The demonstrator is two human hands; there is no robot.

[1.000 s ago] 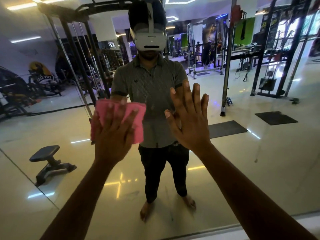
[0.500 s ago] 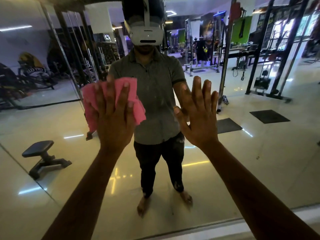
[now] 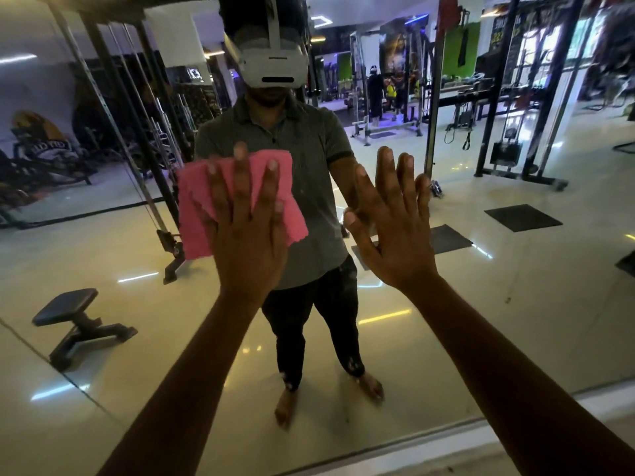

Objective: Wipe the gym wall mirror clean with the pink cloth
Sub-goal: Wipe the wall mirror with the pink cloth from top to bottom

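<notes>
The wall mirror (image 3: 515,304) fills almost the whole view and reflects a gym floor and a person with a white headset. My left hand (image 3: 249,231) lies flat on the pink cloth (image 3: 192,214) and presses it against the glass at chest height of the reflection, fingers spread. The cloth sticks out to the left and right of the hand. My right hand (image 3: 395,228) rests flat on the bare glass just to the right, fingers apart, holding nothing.
The mirror's lower edge (image 3: 446,438) runs along a pale ledge at the bottom right. Reflected in the glass are a black bench (image 3: 79,321), cable machines (image 3: 515,115), floor mats (image 3: 522,218) and other people far back.
My left hand has slid the pink cloth up and to the right across the glass. My right hand has stayed flat on the mirror, shifting slightly with the view.
</notes>
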